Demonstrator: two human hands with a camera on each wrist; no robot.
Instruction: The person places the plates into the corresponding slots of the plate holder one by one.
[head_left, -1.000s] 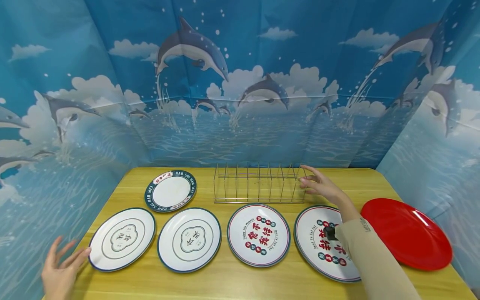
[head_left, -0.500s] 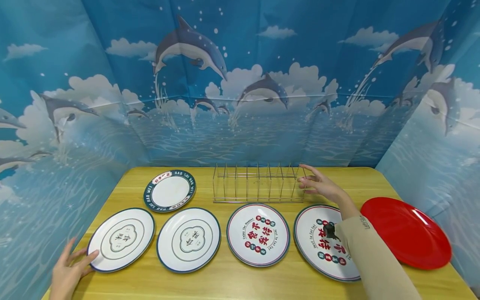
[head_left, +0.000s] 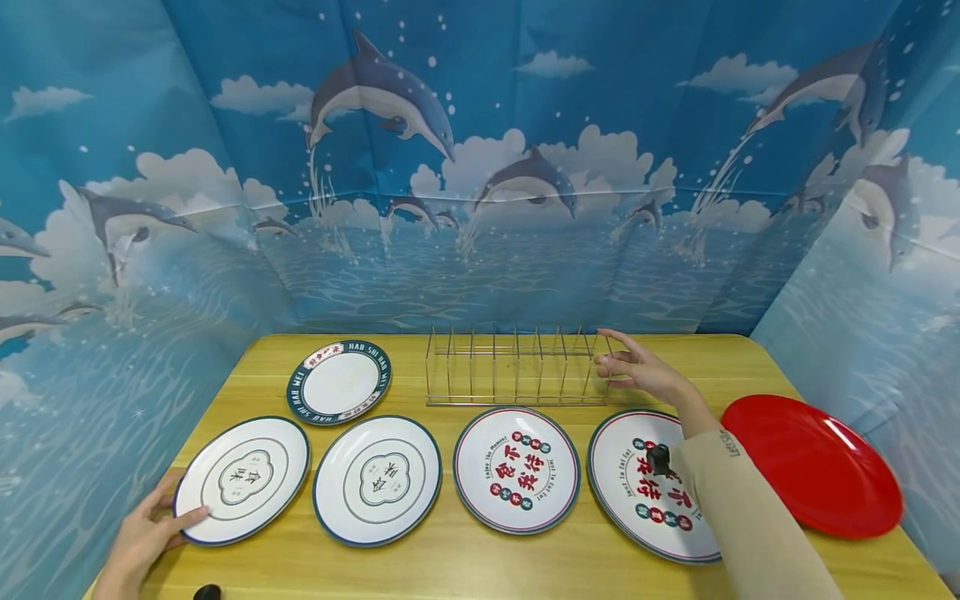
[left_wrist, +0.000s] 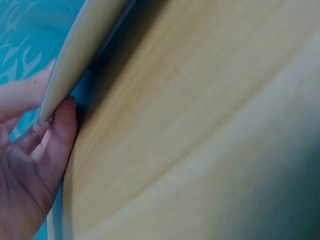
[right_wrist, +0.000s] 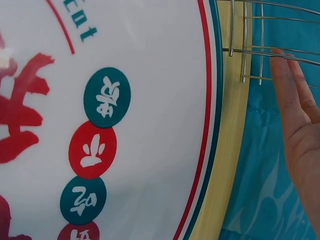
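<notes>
My left hand (head_left: 146,529) pinches the left rim of a white oval plate (head_left: 281,467) with a blue edge and a flower-shaped emblem. In the left wrist view, the plate's rim (left_wrist: 75,65) sits between the digits of the left hand (left_wrist: 30,160), edge-on over the wood. At the back, my right hand (head_left: 645,371) holds the right end of a wire plate rack (head_left: 517,405), its slots without plates. The right wrist view has fingertips right at the rack's thin wires (right_wrist: 245,50); the right hand (right_wrist: 305,140) is partly cut off there.
Along the front lie another emblem plate (head_left: 408,446) and two plates with red lettering, one in the middle (head_left: 476,492) and one on the right (head_left: 615,483). A green-rimmed plate (head_left: 300,390) is back left, a red oval plate (head_left: 825,467) far right. A dolphin curtain (head_left: 487,275) surrounds the table.
My left hand has come in from the left, and its thumb has moved over the rim of the leftmost plate. The right hand stays at the rack.
</notes>
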